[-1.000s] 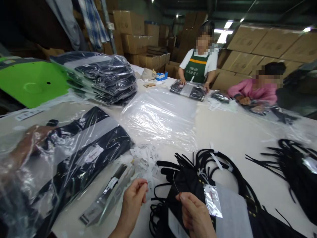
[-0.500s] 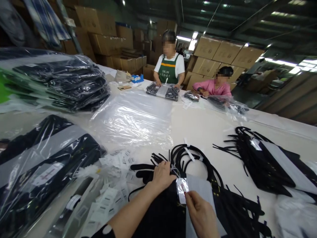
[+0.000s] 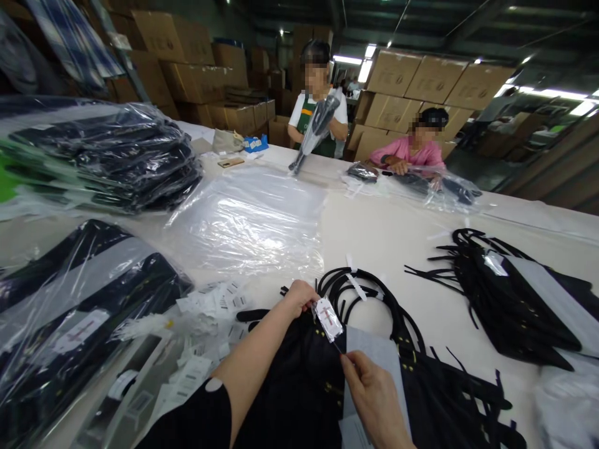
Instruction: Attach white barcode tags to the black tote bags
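Note:
A shiny hang tag (image 3: 329, 319) with a red cross-like print lies tilted over a black folded fabric item (image 3: 285, 380). My left hand (image 3: 302, 298) is closed, pinching at the tag's upper end, near its string. Just below the tag's lower end, the thumb and forefinger of my right hand (image 3: 372, 386) are pressed together; a thin dark line runs from the tag to them, and what they grip is unclear. A grey paper band (image 3: 369, 349) crosses the black item under my right hand. Black cord loops (image 3: 374, 274) with a white tie lie beyond.
Loose paper labels (image 3: 213, 305) and a grey box (image 3: 135, 399) are at left, beside a bagged black item (image 3: 93, 293) and a bagged stack (image 3: 116, 156). Clear plastic (image 3: 253, 212) covers mid-table. Another banded black item (image 3: 524, 299) lies right. Two co-workers (image 3: 309, 115) work across the table.
The tag has turned up toward the left, its printed face now visible. My left hand has gone from spread fingers to a pinch. A co-worker has lifted a bagged item upright.

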Tool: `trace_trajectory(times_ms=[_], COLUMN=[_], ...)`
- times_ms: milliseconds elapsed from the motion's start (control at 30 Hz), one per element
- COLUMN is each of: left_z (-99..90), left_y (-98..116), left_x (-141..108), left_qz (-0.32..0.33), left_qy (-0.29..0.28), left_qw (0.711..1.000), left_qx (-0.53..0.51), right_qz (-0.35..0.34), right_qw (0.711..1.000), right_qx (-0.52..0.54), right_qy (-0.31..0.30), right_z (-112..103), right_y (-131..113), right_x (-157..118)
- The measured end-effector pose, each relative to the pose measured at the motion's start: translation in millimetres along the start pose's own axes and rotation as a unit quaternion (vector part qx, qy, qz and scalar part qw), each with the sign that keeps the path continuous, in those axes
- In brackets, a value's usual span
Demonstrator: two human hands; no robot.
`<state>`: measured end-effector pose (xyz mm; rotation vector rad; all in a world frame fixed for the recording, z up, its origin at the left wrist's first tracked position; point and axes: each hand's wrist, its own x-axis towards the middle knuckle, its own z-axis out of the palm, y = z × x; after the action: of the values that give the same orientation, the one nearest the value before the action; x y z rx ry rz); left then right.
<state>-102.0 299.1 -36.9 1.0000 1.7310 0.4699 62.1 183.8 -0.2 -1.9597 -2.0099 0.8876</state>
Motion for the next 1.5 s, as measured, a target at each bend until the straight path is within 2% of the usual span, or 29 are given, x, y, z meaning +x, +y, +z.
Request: trace_trajectory(times_ms=[67, 133, 300, 467, 633, 833, 1000, 1233, 1367, 1500], left_z=[-5.9, -10.9, -10.5, 0.5, 6.1, 9.1, 10.5, 13.5, 12.7, 11.3], left_y=[1, -2, -25, -42, -48, -53, -56, -60, -59, -59], left_x=[1, -3, -25, -43, -37, -35, -34, -31, -32, -33], left_qz=[0.001, 0.014, 0.062, 0.14, 0.144, 0.166, 0.182, 0.2, 0.212, 0.225], left_qy=[-0.009, 0.007, 0.069, 0.052, 0.038, 0.03, 0.029, 0.027, 0.028, 0.033], left_qw=[0.999, 0.997, 0.995, 0.989, 0.989, 0.985, 0.982, 0.978, 0.977, 0.973], left_qx=[-0.041, -0.072, -0.043, 0.01, -0.01, -0.041, -0.049, -0.051, -0.024, 0.037], right_qz=[-0.003, -0.017, -0.109, -0.204, -0.229, -0.249, -0.238, -0.237, -0.263, -0.254], right_qw=[0.999, 0.997, 0.968, 0.926, 0.904, 0.895, 0.902, 0.894, 0.895, 0.915], right_qx=[-0.031, -0.076, -0.223, -0.305, -0.353, -0.37, -0.359, -0.375, -0.353, -0.301], right_qy=[-0.015, -0.014, 0.043, 0.084, 0.068, 0.014, 0.029, 0.057, 0.073, 0.093], right_z=[1, 4, 9, 0, -13, -8, 2, -1, 13, 29], right_y=[-3, -6, -7, -6, -7, -18, -18, 1, -3, -8], right_x=[4, 10, 23, 35, 41, 42, 44, 40, 43, 49])
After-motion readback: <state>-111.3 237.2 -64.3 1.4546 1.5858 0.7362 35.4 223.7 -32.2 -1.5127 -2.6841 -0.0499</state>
